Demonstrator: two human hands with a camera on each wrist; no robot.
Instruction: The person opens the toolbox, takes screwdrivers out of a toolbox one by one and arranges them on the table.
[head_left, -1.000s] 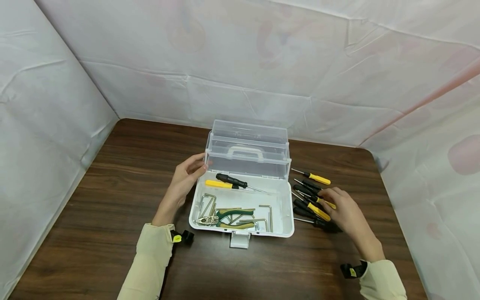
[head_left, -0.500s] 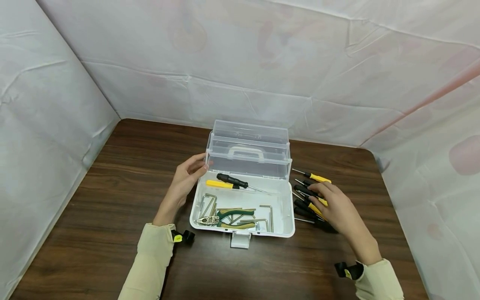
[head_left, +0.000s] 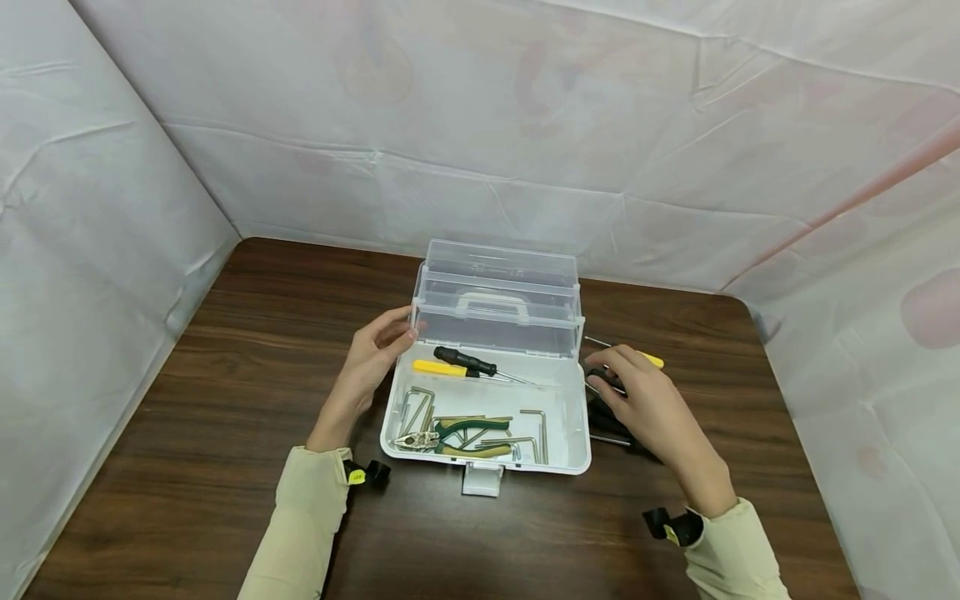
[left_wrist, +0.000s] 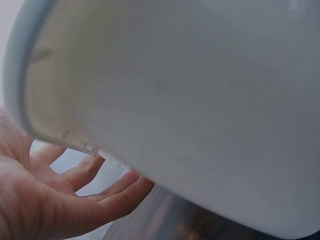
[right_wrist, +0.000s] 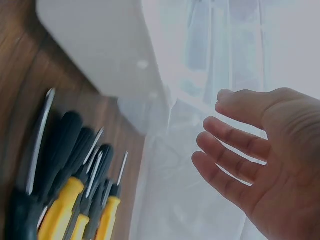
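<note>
A white toolbox (head_left: 566, 392) stands with its clear lid (head_left: 498, 262) raised. My left hand (head_left: 363, 362) holds the lid's lower left corner, thumb in front and fingertips partly hidden; in the left wrist view the hand (left_wrist: 55, 200) reaches beside the white wall. My right hand (head_left: 656, 404) hovers by the box's right side, above a pile of screwdrivers, partly covering them. In the right wrist view that hand (right_wrist: 280, 160) has extended fingers and an unoccupied palm, with black screwdriver handles (right_wrist: 62, 145) and a yellow screwdriver handle (right_wrist: 65, 205) lying below it.
Inside the toolbox lie green-handled pliers (head_left: 468, 427), several hex keys (head_left: 542, 433), a black screwdriver (head_left: 465, 360) and a yellow screwdriver (head_left: 438, 367). A latch (head_left: 481, 480) sticks out in front. White sheeting (head_left: 480, 150) surrounds the dark wooden table (head_left: 300, 350).
My right hand has moved left across the screwdriver pile toward the toolbox's right edge. The left hand and the toolbox look still.
</note>
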